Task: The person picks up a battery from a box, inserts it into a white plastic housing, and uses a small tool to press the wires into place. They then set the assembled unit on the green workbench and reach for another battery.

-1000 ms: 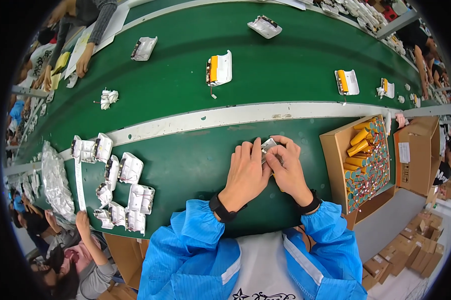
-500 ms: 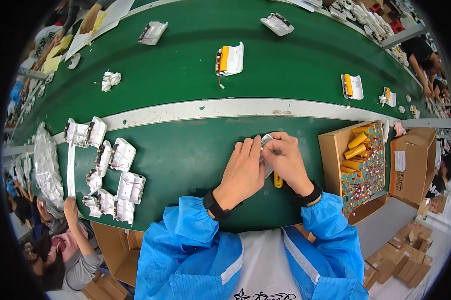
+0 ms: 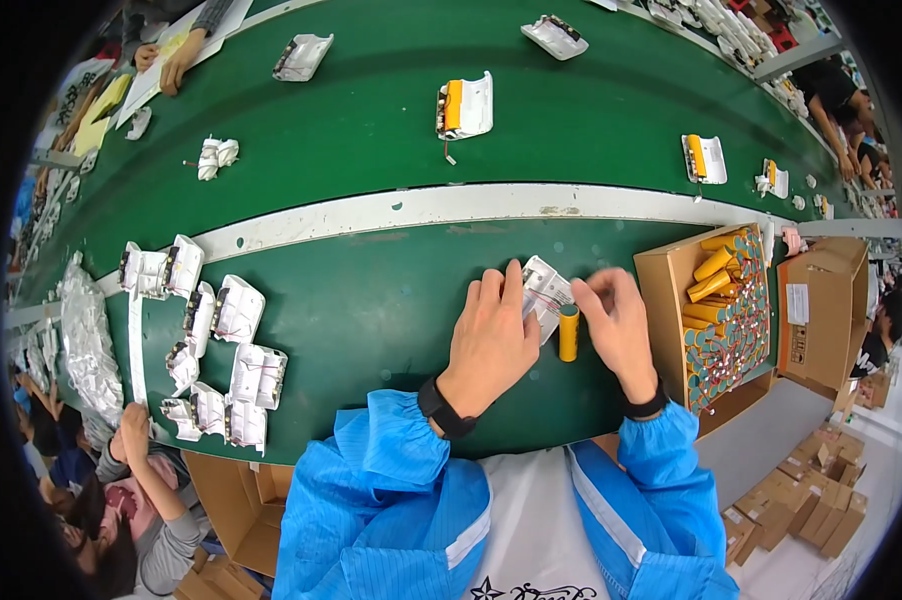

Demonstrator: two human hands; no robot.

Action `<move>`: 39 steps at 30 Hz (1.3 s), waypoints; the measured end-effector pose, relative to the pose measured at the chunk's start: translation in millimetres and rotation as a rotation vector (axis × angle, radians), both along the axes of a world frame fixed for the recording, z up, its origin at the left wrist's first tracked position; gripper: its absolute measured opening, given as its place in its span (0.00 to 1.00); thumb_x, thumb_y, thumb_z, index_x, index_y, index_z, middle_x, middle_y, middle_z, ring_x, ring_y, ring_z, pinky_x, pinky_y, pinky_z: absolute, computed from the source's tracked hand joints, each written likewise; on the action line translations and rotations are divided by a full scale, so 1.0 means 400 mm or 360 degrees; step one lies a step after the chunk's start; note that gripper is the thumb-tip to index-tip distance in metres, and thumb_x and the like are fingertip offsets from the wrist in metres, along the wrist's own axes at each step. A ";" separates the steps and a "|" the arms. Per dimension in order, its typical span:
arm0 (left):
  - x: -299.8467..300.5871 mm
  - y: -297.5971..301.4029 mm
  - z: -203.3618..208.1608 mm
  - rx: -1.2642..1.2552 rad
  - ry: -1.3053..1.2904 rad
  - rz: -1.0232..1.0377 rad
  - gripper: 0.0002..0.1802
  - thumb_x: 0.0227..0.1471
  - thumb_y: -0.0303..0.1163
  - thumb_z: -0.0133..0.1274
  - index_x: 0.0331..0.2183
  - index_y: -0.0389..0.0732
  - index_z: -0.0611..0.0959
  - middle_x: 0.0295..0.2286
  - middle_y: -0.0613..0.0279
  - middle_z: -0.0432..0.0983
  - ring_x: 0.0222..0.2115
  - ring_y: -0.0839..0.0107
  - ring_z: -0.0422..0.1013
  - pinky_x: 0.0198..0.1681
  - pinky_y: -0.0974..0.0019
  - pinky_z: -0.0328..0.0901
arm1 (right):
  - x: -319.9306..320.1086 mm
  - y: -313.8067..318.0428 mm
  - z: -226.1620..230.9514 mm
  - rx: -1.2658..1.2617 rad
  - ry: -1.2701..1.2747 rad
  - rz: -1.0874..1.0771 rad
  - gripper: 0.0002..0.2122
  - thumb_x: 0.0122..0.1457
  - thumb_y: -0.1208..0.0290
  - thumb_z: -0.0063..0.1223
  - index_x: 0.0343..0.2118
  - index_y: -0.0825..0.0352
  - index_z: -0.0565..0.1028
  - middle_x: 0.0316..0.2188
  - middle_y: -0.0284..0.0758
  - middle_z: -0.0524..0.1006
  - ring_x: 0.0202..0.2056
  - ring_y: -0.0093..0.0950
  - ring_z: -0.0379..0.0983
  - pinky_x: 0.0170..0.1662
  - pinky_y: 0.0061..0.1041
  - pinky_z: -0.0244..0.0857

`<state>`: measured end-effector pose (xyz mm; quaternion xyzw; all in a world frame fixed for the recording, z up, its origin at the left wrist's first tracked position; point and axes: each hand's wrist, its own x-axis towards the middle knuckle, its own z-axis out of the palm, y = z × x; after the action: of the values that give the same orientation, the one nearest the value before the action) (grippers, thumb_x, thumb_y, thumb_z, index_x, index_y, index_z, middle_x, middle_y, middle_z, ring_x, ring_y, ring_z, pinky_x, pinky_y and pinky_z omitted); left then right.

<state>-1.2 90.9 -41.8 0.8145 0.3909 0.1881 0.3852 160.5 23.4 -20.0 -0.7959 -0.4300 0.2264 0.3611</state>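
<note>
On the near green worktop, a white plastic housing (image 3: 543, 292) with thin wires inside lies tilted under my left hand (image 3: 489, 345), whose fingers grip its left edge. A yellow cylindrical battery (image 3: 568, 338) is just right of the housing, apart from my left hand. My right hand (image 3: 619, 325) hovers beside the battery's upper end, thumb apart from loosely bent fingers, with nothing visible in it. Whether the thumb touches the battery I cannot tell.
An open cardboard box (image 3: 661, 320) of yellow batteries with wires stands at the right. Several white housings (image 3: 239, 310) are grouped at the left beside a plastic bag (image 3: 91, 340). Beyond a white rail (image 3: 421, 207), a green belt (image 3: 351, 130) carries more housings. Co-workers sit around.
My right hand has moved right, off the housing, uncovering its wired inside and the battery. My left hand still holds the housing. The parts on the belt have shifted slightly in view.
</note>
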 end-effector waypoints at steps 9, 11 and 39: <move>-0.002 -0.027 0.005 0.0136 0.0089 0.0062 0.34 0.48 0.27 0.59 0.55 0.22 0.68 0.39 0.45 0.67 0.39 0.50 0.70 0.41 0.55 0.69 | -0.033 -0.036 0.047 -0.0823 0.0541 -0.0047 0.20 0.63 0.56 0.52 0.41 0.75 0.76 0.36 0.41 0.71 0.30 0.28 0.77 0.27 0.20 0.70; 0.000 -0.031 0.008 0.0137 0.0094 0.0059 0.34 0.48 0.27 0.58 0.55 0.22 0.68 0.39 0.45 0.67 0.40 0.50 0.70 0.41 0.55 0.70 | -0.034 -0.041 0.053 -0.0782 0.0656 -0.0123 0.19 0.61 0.59 0.55 0.41 0.74 0.77 0.37 0.42 0.71 0.33 0.31 0.77 0.32 0.23 0.72; -0.103 0.013 0.006 -0.0330 -0.0086 -0.0294 0.38 0.46 0.20 0.57 0.58 0.23 0.64 0.45 0.42 0.67 0.44 0.46 0.71 0.46 0.55 0.70 | -0.114 -0.033 -0.026 0.0384 -0.0387 0.0580 0.20 0.45 0.81 0.67 0.44 0.68 0.81 0.57 0.47 0.66 0.50 0.43 0.73 0.49 0.37 0.74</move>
<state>-42.2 95.9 -39.4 0.7976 0.3211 0.1323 0.4933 114.9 10.4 -30.6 -0.6777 -0.6306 0.1373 0.3524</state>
